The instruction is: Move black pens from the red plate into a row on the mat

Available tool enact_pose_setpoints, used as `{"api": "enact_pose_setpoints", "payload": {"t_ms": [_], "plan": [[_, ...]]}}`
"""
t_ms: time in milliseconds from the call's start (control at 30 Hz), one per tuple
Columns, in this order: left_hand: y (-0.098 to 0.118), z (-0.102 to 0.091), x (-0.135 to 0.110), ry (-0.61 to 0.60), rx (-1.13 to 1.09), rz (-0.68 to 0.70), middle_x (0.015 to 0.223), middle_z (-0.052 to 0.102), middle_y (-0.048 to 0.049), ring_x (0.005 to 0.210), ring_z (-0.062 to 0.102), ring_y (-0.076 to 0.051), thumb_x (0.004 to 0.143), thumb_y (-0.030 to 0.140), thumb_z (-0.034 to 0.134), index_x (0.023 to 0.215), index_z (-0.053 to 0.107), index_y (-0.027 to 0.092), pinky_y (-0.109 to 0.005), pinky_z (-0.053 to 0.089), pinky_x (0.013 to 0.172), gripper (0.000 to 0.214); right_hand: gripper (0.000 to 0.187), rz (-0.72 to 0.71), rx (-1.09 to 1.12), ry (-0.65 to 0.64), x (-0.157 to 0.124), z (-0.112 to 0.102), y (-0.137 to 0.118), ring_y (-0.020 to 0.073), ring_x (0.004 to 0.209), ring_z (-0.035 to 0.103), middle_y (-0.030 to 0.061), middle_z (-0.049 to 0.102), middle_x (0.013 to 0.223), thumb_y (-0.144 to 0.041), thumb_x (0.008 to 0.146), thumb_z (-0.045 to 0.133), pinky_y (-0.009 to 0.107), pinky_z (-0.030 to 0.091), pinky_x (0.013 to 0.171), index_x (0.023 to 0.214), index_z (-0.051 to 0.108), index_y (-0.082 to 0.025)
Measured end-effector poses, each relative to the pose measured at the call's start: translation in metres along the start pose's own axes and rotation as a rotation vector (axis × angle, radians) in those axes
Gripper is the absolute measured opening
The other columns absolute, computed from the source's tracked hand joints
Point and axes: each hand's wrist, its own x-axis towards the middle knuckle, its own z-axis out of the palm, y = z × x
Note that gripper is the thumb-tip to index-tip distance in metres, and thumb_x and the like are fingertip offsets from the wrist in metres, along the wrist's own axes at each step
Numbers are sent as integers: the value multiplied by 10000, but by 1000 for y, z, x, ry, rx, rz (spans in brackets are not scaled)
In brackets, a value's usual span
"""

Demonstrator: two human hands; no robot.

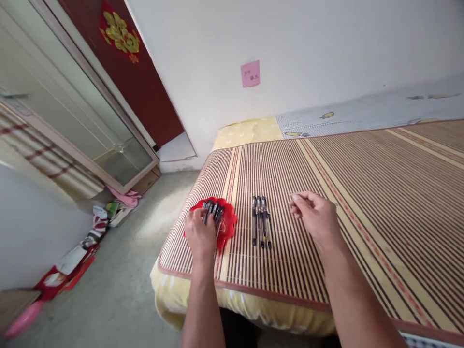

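Observation:
A red scallop-edged plate (231, 217) sits near the left corner of the striped mat, holding several black-capped pens (213, 209). My left hand (200, 231) is over the plate, thumb and fingers closed around a pen among them; the palm hides part of the pens. To the right of the plate, three clear-barrelled pens with black caps (258, 220) lie side by side on the mat, caps pointing away from me. Farther right, my right hand (314, 212) hovers above the mat with its fingers curled in and thumb against them, and no object shows in it.
The striped bamboo mat (290, 275) covers a bed with a yellow sheet (174, 295). A pink note (250, 74) sticks to the white wall behind. At left are a glass-panelled door (90, 96) and assorted items (72, 261) on the floor along the wall.

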Motion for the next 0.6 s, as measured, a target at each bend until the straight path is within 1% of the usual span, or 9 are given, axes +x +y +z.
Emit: {"api": "enact_pose_setpoints", "payload": {"t_ms": [67, 167, 300, 400, 433, 467, 500, 533, 600], "plan": [[-14, 0, 6, -34, 120, -70, 1004, 702, -122, 997, 624, -328, 865, 252, 672, 1030, 708, 177, -470, 483, 917, 185, 304, -1, 9, -6, 0, 1, 1, 136, 560, 631, 64, 721, 717, -455, 778, 748, 235, 517, 478, 838, 733, -158], [-22, 2, 9, -130, 156, -133, 930, 716, -94, 983, 652, -305, 861, 232, 670, 960, 706, 190, -426, 481, 913, 113, 345, 4, 4, -34, 0, 2, 4, 136, 559, 629, 62, 713, 714, -497, 769, 750, 234, 511, 471, 827, 728, -158], [-22, 1, 10, -160, 153, -167, 931, 714, -103, 940, 675, -293, 861, 243, 666, 866, 699, 194, -404, 487, 865, 59, 337, 23, 0, -53, 0, 2, 6, 137, 569, 633, 59, 710, 725, -487, 771, 748, 237, 512, 479, 840, 730, -157], [-17, -4, 10, -122, 85, -188, 899, 713, -98, 903, 683, -290, 850, 243, 663, 822, 675, 197, -405, 489, 849, 56, 335, 26, 12, -72, 0, 0, 4, 139, 578, 634, 67, 721, 755, -476, 777, 752, 244, 517, 485, 871, 737, -155], [-12, -6, 9, -103, 2, -200, 864, 712, -88, 869, 685, -278, 853, 250, 655, 823, 668, 197, -396, 493, 828, 62, 336, 23, 26, -78, 0, 0, 2, 139, 582, 634, 69, 724, 764, -475, 780, 752, 244, 518, 488, 880, 738, -155], [-5, -8, 7, -103, -133, -213, 824, 707, -74, 817, 683, -261, 861, 272, 647, 834, 661, 198, -380, 499, 788, 80, 337, 16, 46, -86, -1, 0, -1, 137, 587, 634, 70, 727, 774, -476, 784, 751, 242, 518, 490, 887, 737, -156], [4, -9, 3, -133, -314, -223, 788, 701, -60, 758, 677, -239, 869, 311, 646, 854, 651, 197, -357, 502, 733, 115, 335, 6, 70, -101, -3, 0, -6, 135, 597, 637, 74, 734, 794, -475, 794, 745, 240, 518, 495, 897, 737, -156], [15, -11, -1, -197, -527, -232, 757, 692, -45, 691, 662, -211, 873, 358, 653, 878, 639, 194, -324, 495, 668, 165, 332, -7, 92, -126, -5, 0, -12, 134, 612, 643, 80, 744, 825, -472, 810, 736, 238, 519, 504, 914, 739, -157], [41, -12, -12, -392, -958, -257, 725, 672, -15, 570, 607, -146, 859, 448, 693, 914, 606, 189, -252, 449, 547, 279, 329, -27, 122, -211, -11, 2, -24, 135, 661, 663, 97, 762, 922, -466, 855, 706, 239, 527, 531, 975, 745, -162]]}}
